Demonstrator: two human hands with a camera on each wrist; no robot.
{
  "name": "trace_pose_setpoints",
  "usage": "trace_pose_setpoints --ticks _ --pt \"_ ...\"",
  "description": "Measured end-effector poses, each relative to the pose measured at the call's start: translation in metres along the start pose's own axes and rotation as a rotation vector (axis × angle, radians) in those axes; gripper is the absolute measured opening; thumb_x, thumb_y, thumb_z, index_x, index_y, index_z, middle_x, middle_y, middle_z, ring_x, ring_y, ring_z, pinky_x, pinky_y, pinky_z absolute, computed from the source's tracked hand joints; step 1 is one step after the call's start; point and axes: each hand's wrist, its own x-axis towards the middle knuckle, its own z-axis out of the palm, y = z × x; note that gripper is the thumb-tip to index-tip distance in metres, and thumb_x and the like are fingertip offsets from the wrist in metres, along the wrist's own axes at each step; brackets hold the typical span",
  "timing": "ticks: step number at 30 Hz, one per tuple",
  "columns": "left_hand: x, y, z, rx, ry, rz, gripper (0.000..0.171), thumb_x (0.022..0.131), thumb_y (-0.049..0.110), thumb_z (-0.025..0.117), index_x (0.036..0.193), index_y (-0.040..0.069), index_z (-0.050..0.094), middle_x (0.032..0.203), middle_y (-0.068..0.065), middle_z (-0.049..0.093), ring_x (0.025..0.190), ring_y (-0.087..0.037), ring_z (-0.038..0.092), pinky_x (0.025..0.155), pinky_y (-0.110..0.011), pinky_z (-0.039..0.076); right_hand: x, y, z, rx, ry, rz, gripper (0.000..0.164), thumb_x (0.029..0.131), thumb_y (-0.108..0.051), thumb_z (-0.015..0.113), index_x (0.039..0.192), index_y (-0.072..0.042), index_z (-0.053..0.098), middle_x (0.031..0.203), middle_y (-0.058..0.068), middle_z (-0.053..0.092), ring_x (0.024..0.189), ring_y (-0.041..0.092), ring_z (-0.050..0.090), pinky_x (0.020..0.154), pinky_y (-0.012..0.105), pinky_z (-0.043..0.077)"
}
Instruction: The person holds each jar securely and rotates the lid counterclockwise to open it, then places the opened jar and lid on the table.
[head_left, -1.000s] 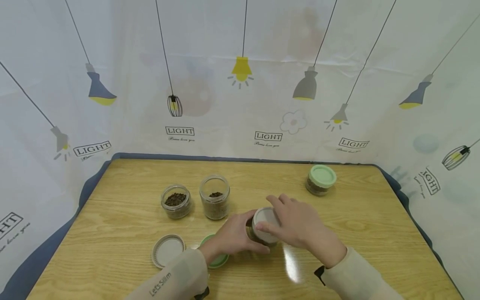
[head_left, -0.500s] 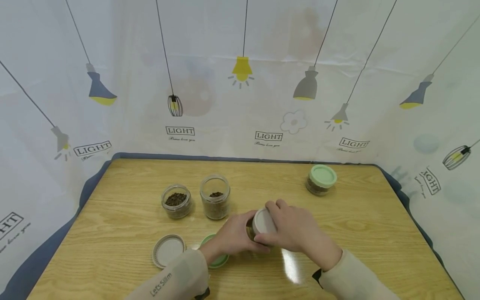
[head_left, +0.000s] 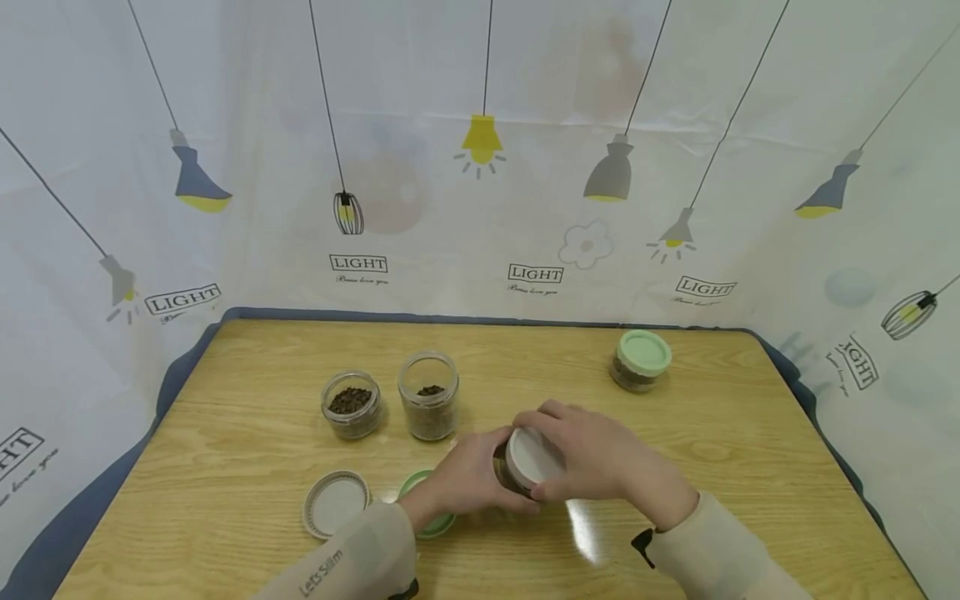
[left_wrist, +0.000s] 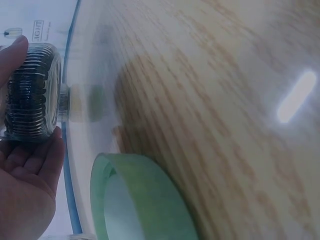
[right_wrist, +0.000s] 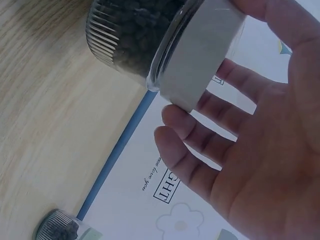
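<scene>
A clear ribbed jar [right_wrist: 132,37] with dark granules inside is held slightly tilted between both hands, with a pale grey-white lid [head_left: 529,458] on its mouth. My left hand [head_left: 468,473] grips the jar's side, thumb and fingers on opposite sides of the glass. From above, my right hand [head_left: 600,454] holds the lid's rim between thumb and fingertips. In the right wrist view, the lid sits against the glass rim; whether it is threaded on cannot be told. Below my left wrist lies a green lid [left_wrist: 155,195], partly covered by the forearm in the head view.
A small open jar [head_left: 351,415] and a taller open jar [head_left: 430,412], both with dark granules, stand behind to the left. A loose whitish lid [head_left: 337,504] lies near the left sleeve. Toward the back right stands a jar with a green lid [head_left: 645,352].
The right hand's fingers have shifted around the lid, changing their hold on it between frames. The left hand keeps its grip on the jar, which stays almost in place.
</scene>
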Motion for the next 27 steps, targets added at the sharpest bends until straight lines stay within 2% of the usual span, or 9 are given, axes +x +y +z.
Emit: trace_pose_setpoints --ticks 3,6,11,14,18,23,27 --pt "0.000 -0.001 0.000 0.000 0.005 0.007 0.089 0.066 0.058 0.080 0.140 0.027 0.041 0.120 0.011 0.059 0.106 -0.004 0.055 0.090 -0.030 0.050 -0.002 0.000 -0.003 0.024 -0.018 0.006 0.082 0.066 -0.049 0.079 0.138 -0.026 0.047 0.124 0.000 0.054 0.096 0.017 0.054 0.074 0.036 0.049" --pt "0.000 -0.001 0.000 -0.006 0.010 0.011 0.085 0.066 0.057 0.080 0.137 0.029 0.044 0.121 0.012 0.059 0.106 -0.004 0.055 0.091 -0.031 0.049 -0.003 -0.001 -0.006 0.020 -0.015 0.049 0.088 0.069 -0.061 0.075 0.143 -0.025 0.043 0.128 0.004 0.053 0.100 0.021 0.056 0.078 0.040 0.050" --pt "0.001 0.001 0.000 -0.010 0.019 -0.014 0.083 0.066 0.056 0.081 0.137 0.034 0.043 0.121 0.015 0.059 0.107 -0.005 0.055 0.093 -0.035 0.048 0.000 -0.007 -0.008 -0.086 0.041 0.169 0.085 0.080 -0.076 0.049 0.142 -0.018 0.043 0.123 0.013 0.057 0.100 0.029 0.060 0.078 0.048 0.052" --pt "0.001 0.001 0.000 0.000 0.031 -0.023 0.084 0.065 0.056 0.082 0.137 0.034 0.044 0.120 0.015 0.059 0.107 -0.005 0.055 0.093 -0.035 0.048 0.002 -0.013 -0.008 -0.131 0.025 0.239 0.085 0.082 -0.079 0.041 0.139 -0.016 0.047 0.117 0.013 0.060 0.097 0.030 0.061 0.076 0.048 0.052" --pt "0.001 0.001 0.000 -0.004 0.041 -0.023 0.084 0.064 0.056 0.082 0.136 0.035 0.044 0.120 0.016 0.059 0.106 -0.004 0.055 0.092 -0.033 0.049 0.003 -0.018 -0.005 -0.152 -0.005 0.290 0.084 0.080 -0.080 0.042 0.134 -0.016 0.051 0.112 0.010 0.061 0.088 0.026 0.061 0.070 0.045 0.052" --pt "0.001 0.001 0.000 -0.021 0.039 -0.009 0.080 0.064 0.056 0.082 0.134 0.038 0.046 0.119 0.017 0.060 0.106 -0.003 0.056 0.091 -0.032 0.049 0.006 -0.021 -0.002 -0.151 -0.017 0.294 0.085 0.075 -0.080 0.051 0.129 -0.015 0.053 0.100 0.008 0.059 0.070 0.021 0.053 0.057 0.039 0.047" --pt "0.001 0.002 0.000 -0.029 0.034 0.006 0.078 0.065 0.054 0.082 0.133 0.038 0.047 0.117 0.017 0.061 0.104 -0.003 0.057 0.090 -0.031 0.050 0.007 -0.022 -0.001 -0.147 -0.025 0.278 0.082 0.073 -0.077 0.057 0.124 -0.013 0.054 0.093 0.007 0.056 0.065 0.020 0.050 0.054 0.037 0.044"
